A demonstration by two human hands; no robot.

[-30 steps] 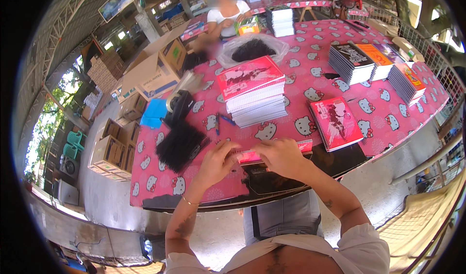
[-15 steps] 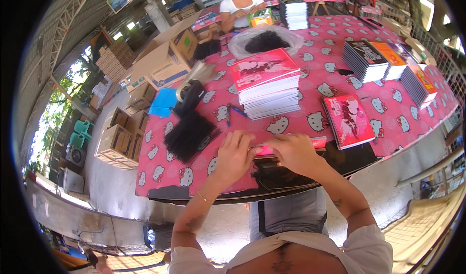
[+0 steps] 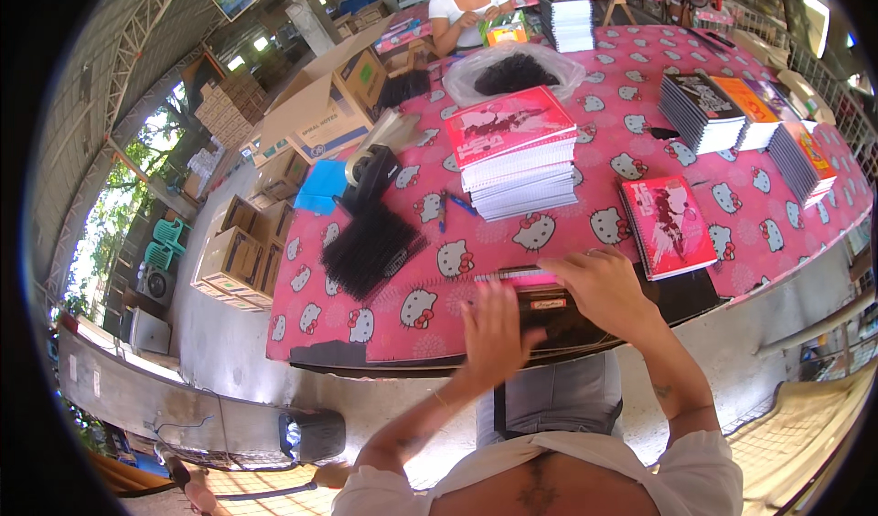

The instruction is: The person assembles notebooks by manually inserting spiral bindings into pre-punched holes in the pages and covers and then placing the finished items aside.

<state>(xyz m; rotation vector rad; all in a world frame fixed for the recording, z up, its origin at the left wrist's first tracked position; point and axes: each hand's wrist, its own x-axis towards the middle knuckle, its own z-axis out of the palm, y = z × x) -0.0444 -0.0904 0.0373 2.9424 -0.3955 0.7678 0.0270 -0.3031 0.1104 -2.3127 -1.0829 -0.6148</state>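
Observation:
A pink-covered notebook [image 3: 523,277] stands on its edge near the table's front, its spine side up. My right hand [image 3: 608,289] grips it from the right, fingers over the top. A thin black spiral coil [image 3: 428,284] stretches left from the notebook's edge across the tablecloth. Next to the near left end of the notebook is my left hand [image 3: 495,331], fingers stretched out and slightly blurred; it holds nothing I can see. A heap of black spiral coils [image 3: 370,252] lies to the left. On the right rests a red spiral notebook [image 3: 669,227].
A tall stack of red-covered notebooks [image 3: 518,155] rises at the centre. Two pens [image 3: 457,203], a tape dispenser [image 3: 369,179] and a blue sheet [image 3: 320,187] lie left of it. Farther back are a plastic bag of coils [image 3: 514,75], notebook stacks [image 3: 702,113] and another person [image 3: 466,13].
My left hand has come away from the notebook's top edge and dropped toward me, its fingers straightening. My right hand still holds the notebook. The view has shifted slightly.

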